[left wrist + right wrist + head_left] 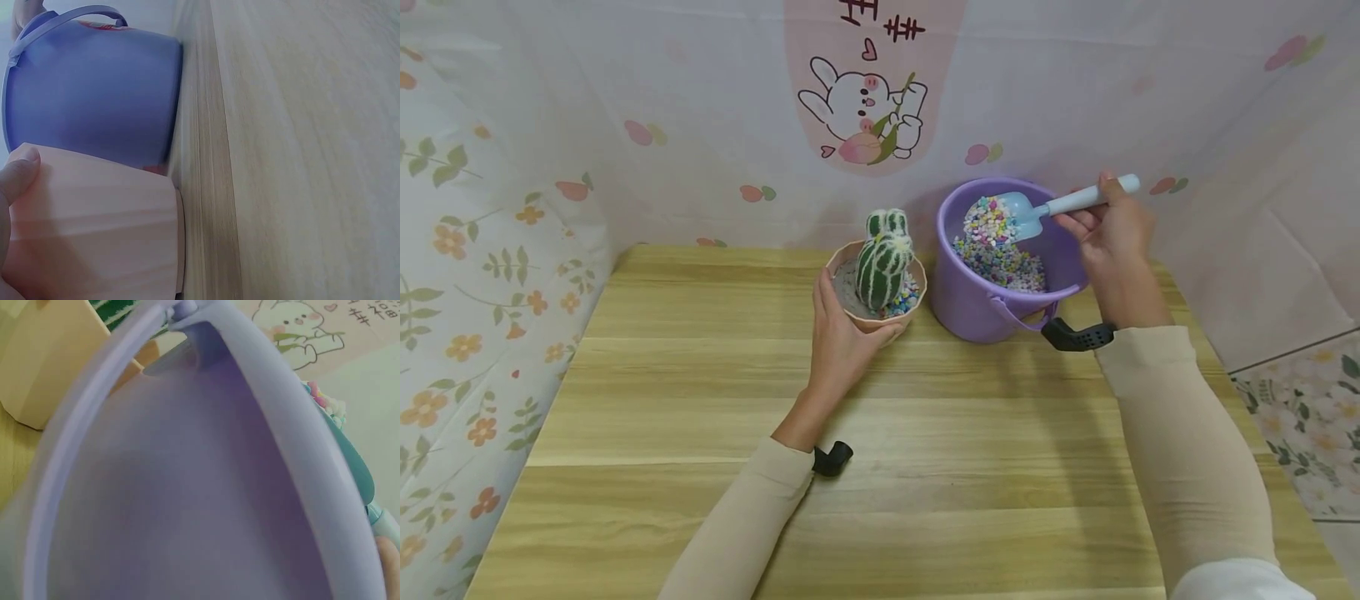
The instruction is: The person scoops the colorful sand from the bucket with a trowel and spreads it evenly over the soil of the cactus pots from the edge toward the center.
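A: Where's the pot (94, 225)?
B: On the table (925, 467), just left of the bucket (970, 310). The left hand (841, 337) grips it, thumb on the near side, fingers round the side away from the bucket.

A: What's in it?
B: A green cactus (880, 271) with white lines stands there. Grey filling (847, 289) shows on the side away from the bucket, and some coloured beads (904, 300) lie on the side toward it.

A: And the right hand (1118, 233)?
B: Grasping a pale blue scoop (1028, 213) by its handle, at the bucket's right side. The blade is over the bucket's opening, heaped with beads in pink, yellow, white and blue.

A: Anything inside the bucket?
B: More beads (1000, 267), low down. It's purple, and its own carrying handle hangs on the side nearest the person.

A: Behind it?
B: A pale cloth (700, 67); its rabbit drawing (865, 104) is left of the bucket.
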Demonstrator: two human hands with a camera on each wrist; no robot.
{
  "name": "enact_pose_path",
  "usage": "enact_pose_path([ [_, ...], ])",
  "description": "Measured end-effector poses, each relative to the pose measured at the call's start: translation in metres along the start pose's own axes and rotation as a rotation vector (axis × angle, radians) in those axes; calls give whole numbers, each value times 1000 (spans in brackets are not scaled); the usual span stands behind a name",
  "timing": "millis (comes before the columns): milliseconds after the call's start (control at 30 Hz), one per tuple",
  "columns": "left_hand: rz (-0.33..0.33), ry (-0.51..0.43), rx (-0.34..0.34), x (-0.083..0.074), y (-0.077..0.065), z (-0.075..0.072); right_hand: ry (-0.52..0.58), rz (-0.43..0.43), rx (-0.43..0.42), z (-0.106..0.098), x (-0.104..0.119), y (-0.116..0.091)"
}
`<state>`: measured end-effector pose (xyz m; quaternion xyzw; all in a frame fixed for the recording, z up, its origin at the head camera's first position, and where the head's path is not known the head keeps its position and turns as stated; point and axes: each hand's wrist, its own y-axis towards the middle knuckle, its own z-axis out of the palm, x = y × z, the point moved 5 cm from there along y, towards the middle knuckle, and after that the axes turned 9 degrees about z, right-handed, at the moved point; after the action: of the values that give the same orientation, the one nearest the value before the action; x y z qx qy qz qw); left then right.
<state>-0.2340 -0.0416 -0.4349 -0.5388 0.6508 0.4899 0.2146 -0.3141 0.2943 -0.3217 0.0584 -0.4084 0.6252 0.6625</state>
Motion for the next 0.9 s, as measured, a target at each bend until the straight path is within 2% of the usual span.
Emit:
enact_pose_path([
  [233,-6,-2,0,-1,0,1,27,32,21,-3,-4,-2],
  [500,33,7,-59,-4,1,2,73,75,55,-5,-11,-10],
  [633,30,34,-71,-5,1,3,86,89,78,-5,-15,-16],
  [900,8,127,-25,-8,0,-2,79,109,102,-2,-28,-28],
])
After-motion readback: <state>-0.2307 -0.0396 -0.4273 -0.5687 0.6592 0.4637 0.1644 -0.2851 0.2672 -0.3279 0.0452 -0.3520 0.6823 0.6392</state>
